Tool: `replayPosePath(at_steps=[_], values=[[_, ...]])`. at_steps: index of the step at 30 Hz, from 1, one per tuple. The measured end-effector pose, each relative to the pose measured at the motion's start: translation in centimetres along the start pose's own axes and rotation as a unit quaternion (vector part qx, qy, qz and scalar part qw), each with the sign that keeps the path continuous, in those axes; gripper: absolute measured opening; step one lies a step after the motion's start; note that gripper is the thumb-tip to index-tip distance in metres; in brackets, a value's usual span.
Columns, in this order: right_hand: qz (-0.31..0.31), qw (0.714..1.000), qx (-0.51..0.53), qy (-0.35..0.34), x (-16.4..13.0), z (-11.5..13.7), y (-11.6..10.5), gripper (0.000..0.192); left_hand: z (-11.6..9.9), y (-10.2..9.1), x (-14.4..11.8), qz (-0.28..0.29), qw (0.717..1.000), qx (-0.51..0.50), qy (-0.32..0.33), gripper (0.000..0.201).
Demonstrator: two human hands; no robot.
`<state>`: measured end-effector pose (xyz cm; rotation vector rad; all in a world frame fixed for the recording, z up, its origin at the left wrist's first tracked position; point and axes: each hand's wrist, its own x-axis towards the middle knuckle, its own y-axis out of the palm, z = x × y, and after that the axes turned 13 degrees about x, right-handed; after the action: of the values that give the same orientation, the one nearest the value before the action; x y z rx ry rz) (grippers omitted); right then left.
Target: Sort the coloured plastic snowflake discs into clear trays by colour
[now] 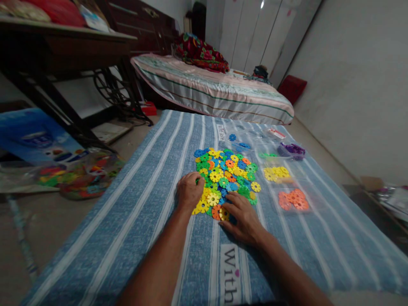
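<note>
A pile of notched plastic discs [216, 175] in yellow, green, blue and orange lies spread on the striped cloth. At the pile's near left edge, my left hand [189, 190] is closed, with a bit of a green disc [197, 181] showing by its thumb and forefinger. My right hand [242, 217] rests at the near right edge with fingers apart. Its thumb and fingertips lie around a yellow disc [224, 213], beside an orange disc [216, 211]; whether it grips any is not visible.
Right of the pile, a clear divided box [269, 204] holds orange discs [293, 199], yellow discs [276, 173], purple pieces [293, 149] and a few green and blue ones. A blue striped cloth [143, 182] covers the table. A bed [216, 91] stands beyond; a bag of coloured pieces [92, 174] lies left.
</note>
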<state>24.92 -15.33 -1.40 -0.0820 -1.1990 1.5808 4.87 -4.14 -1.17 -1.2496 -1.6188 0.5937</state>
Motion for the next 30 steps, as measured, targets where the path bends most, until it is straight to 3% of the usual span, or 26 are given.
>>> replayPosePath(at_steps=[7, 16, 19, 22, 26, 28, 30], values=[[-0.052, 0.997, 0.036, -0.033, 0.4, 0.5, -0.1, 0.014, 0.0, 0.0, 0.0, 0.000, 1.000, 0.002, 0.006, 0.017], [-0.115, 0.990, 0.066, -0.040, 1.7, 0.7, -0.7, 0.016, 0.1, -0.1, 0.1, 0.001, 1.000, -0.003, 0.008, 0.017], [-0.127, 0.991, 0.039, -0.019, 2.9, -0.7, -2.9, 0.019, 0.2, 0.0, 0.1, -0.002, 1.000, -0.004, 0.009, 0.016], [-0.167, 0.985, -0.050, 0.015, 4.4, -3.6, -7.0, 0.025, 0.2, 0.1, 0.1, -0.004, 1.000, -0.001, 0.010, 0.016], [-0.302, 0.924, -0.218, 0.090, 5.5, -7.3, -11.8, 0.026, 0.2, 0.2, 0.1, -0.006, 1.000, 0.005, 0.007, 0.017], [-0.305, 0.915, -0.237, 0.118, 5.0, -7.9, -12.1, 0.025, 0.2, 0.1, 0.1, -0.004, 1.000, 0.004, 0.006, 0.018], [-0.233, 0.938, -0.216, 0.137, 4.0, -7.7, -10.8, 0.025, 0.2, 0.2, 0.1, -0.007, 1.000, 0.004, 0.004, 0.017]])
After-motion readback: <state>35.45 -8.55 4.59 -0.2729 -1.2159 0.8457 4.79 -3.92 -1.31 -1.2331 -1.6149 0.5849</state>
